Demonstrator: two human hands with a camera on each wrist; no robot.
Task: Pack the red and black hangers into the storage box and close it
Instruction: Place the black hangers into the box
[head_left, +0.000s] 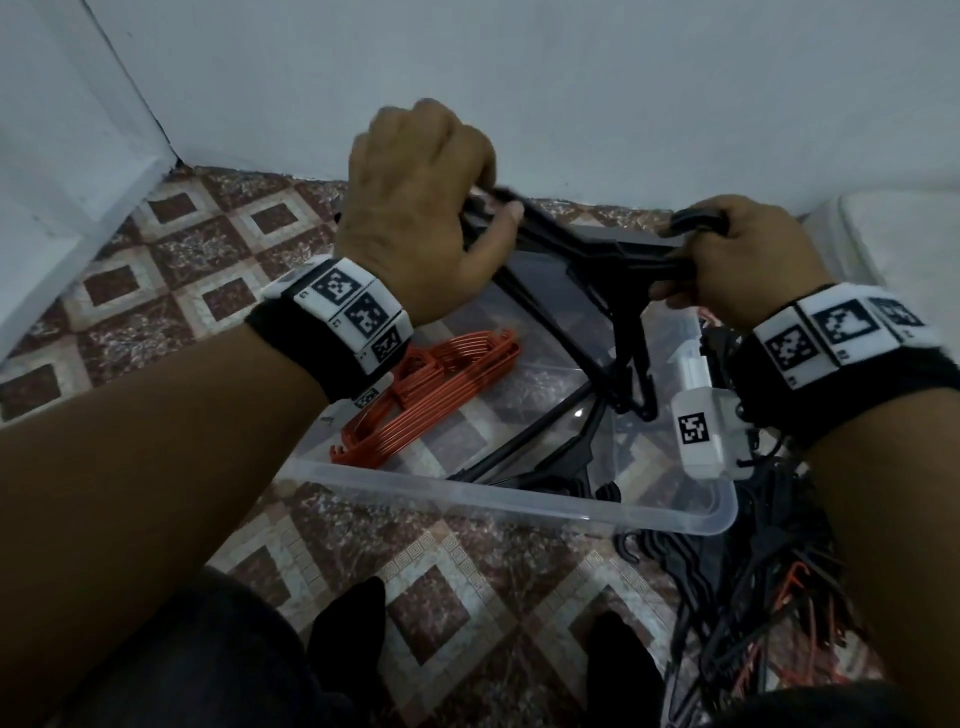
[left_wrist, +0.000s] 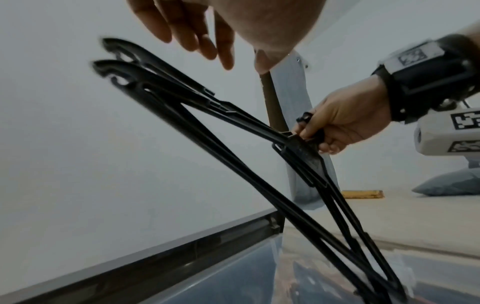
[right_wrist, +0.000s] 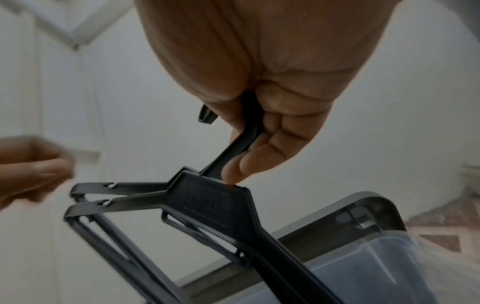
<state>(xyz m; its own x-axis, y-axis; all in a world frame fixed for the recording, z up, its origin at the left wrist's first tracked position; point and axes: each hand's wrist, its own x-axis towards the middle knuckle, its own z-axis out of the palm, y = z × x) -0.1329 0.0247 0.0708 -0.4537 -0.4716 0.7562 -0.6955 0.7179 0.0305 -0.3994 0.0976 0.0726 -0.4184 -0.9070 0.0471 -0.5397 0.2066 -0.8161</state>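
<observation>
My right hand (head_left: 727, 260) grips two black hangers (head_left: 587, 291) by their hook and neck, holding them tilted over the clear storage box (head_left: 519, 499). From the right wrist the fingers (right_wrist: 265, 148) curl round the neck above the hangers' body (right_wrist: 213, 205). My left hand (head_left: 415, 197) hovers at the hangers' far shoulder ends (left_wrist: 109, 53). Its fingers (left_wrist: 202, 41) are relaxed and hold nothing. A stack of red hangers (head_left: 431, 395) lies in the box's left part, and more black hangers (head_left: 545, 457) lie near its front wall.
A tangled pile of black and red hangers (head_left: 753, 597) lies on the patterned floor right of the box. A grey lid (right_wrist: 363, 205) stands behind the box against the white wall. My feet in black socks (head_left: 353, 623) are in front, and a white mattress edge (head_left: 909, 234) is at the right.
</observation>
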